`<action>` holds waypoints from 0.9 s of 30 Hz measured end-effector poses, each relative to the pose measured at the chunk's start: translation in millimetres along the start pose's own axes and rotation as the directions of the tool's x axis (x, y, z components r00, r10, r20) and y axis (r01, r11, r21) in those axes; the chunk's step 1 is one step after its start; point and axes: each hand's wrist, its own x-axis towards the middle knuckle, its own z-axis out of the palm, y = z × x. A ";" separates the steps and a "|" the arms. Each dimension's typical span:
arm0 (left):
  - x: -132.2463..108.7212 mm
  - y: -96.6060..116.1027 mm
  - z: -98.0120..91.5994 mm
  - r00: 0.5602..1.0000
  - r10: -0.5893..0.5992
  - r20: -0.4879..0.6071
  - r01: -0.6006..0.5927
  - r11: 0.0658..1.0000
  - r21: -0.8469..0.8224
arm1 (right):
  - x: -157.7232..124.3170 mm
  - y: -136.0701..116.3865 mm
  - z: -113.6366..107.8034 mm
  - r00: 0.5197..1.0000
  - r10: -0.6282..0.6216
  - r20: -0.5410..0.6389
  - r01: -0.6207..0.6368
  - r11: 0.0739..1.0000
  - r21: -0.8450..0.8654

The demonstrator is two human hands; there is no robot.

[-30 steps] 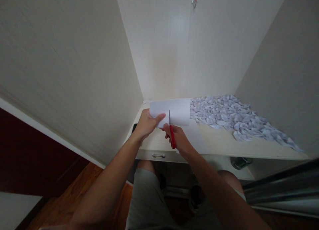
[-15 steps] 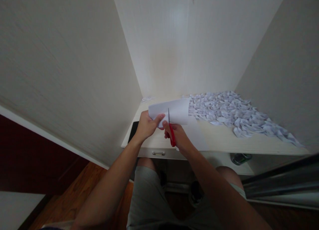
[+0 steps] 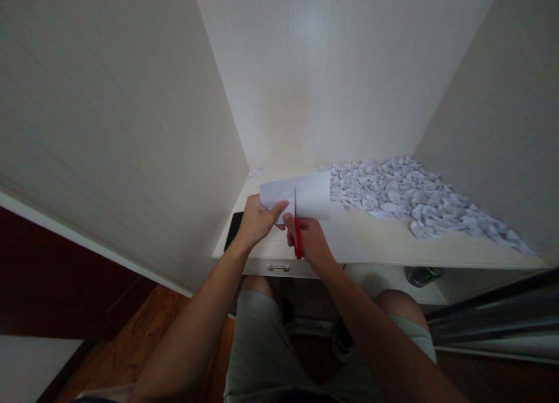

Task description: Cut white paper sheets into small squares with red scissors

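Note:
My left hand (image 3: 261,216) grips the left end of a white sheet of paper (image 3: 313,192), thumb on top and fingers underneath. The paper is held up above the desk. In my right hand (image 3: 308,237) is a pair of scissors (image 3: 299,240) with red handles. Its blade points away from me and lies across the sheet, just right of my left thumb. Part of the handles is hidden by my fingers. Beneath my right hand, another white sheet (image 3: 345,240) rests flat on the desk (image 3: 388,243).
A long heap of crumpled white paper pieces (image 3: 393,187) spreads along the back and right of the desk. A black flat object (image 3: 234,229) lies at the left. Below are a drawer handle (image 3: 278,268) and a dark can (image 3: 423,276) on a shelf. Walls enclose three sides.
The scissors have turned slightly, their handles swinging a little to the left. My left hand and the sheet stay almost in place.

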 end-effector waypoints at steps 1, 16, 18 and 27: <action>0.0 0.6 0.0 1.000 0.003 0.006 -0.003 1.000 -0.003 | -0.2 -0.7 -0.1 1.000 -0.003 -0.001 0.003 1.000 -0.009; 2.5 -5.9 -1.2 0.996 -0.058 0.070 0.065 0.993 -0.100 | -2.1 -7.1 0.2 0.999 0.026 -0.025 -0.026 1.000 0.004; 3.1 -7.3 -1.5 0.997 -0.054 0.055 0.059 0.994 -0.089 | -3.1 -8.7 0.8 0.999 0.031 -0.022 -0.030 0.999 0.034; 4.1 -10.2 0.4 0.994 -0.075 0.080 0.086 0.987 -0.139 | -3.8 -3.1 1.7 0.998 0.055 -0.025 -0.053 0.996 0.073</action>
